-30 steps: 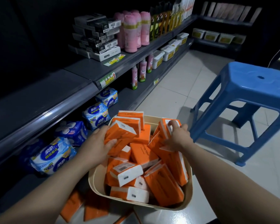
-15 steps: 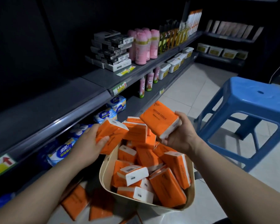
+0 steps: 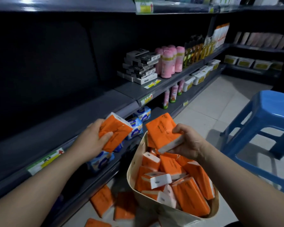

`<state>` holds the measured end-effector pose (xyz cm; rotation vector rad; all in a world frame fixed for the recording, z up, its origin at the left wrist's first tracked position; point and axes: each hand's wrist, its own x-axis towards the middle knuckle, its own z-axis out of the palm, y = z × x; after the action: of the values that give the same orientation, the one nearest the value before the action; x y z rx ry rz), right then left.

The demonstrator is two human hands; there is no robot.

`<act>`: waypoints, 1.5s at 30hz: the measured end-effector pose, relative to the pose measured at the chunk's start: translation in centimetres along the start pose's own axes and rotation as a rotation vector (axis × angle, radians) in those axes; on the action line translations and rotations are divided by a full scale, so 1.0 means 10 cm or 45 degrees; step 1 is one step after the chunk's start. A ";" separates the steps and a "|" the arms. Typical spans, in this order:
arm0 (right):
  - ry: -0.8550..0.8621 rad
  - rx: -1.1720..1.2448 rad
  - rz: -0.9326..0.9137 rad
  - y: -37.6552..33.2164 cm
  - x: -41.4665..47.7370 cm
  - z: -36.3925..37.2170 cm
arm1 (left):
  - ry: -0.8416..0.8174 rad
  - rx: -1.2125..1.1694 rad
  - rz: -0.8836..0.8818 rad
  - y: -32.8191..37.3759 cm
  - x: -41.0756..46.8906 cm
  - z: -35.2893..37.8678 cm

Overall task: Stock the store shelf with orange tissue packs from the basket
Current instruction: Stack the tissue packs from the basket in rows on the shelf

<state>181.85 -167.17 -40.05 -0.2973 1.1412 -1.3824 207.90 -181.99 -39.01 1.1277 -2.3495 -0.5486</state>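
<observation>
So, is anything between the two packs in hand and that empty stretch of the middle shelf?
Nothing visible. The left hand holds one orange tissue pack already at the shelf edge; the right hand holds another pack over the basket. The shelf surface ahead looks bare.

The dark grey middle shelf (image 3: 82, 115) is bare at its near end; farther along it carries stacked black-and-white boxes (image 3: 140, 66) and pink bottles (image 3: 170, 62). The shelf below (image 3: 121, 158) holds blue tissue packs (image 3: 143, 113). Loose orange tissue packs (image 3: 102, 200) lie on the tiled floor (image 3: 211, 102).
</observation>
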 end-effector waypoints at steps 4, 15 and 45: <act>-0.021 -0.183 -0.062 0.06 0.10 0.47 | 0.091 0.031 -0.094 -0.18 -0.14 -0.34; -0.241 -0.557 -0.336 0.51 0.49 2.26 | 0.322 0.252 -0.388 -1.41 -0.70 -1.80; -0.548 -1.539 -0.606 1.51 1.34 4.97 | 0.236 0.561 -0.736 -3.10 -0.94 -3.01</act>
<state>226.21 -196.72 -33.85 -1.7221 1.4570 -0.7641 249.22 -196.96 -33.66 1.9900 -2.0163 -0.0907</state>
